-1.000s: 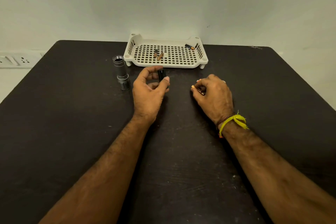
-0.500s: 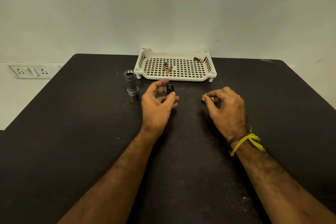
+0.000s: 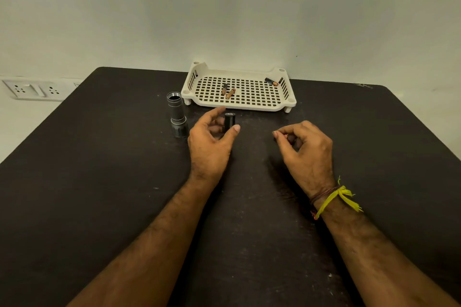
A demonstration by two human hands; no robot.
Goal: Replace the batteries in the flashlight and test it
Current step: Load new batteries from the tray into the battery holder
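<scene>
Counter (image 3: 99,182) spreads dark and bare toward 6 o'clock, its far edge at 12 carrying a white tray (image 3: 287,104) with three batteries (image 3: 230,93). Left hand (image 3: 208,147) pinches an upright black battery holder (image 3: 229,121); the flashlight body (image 3: 177,114) stands just beside at 9 o'clock. Right hand (image 3: 308,154), at 3 o'clock, curls its grip round something small, too hidden to name.

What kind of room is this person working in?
Probably a plain indoor room set up as a small workspace: a dark table against a bare wall, a wall socket panel, and a white plastic tray.
</scene>
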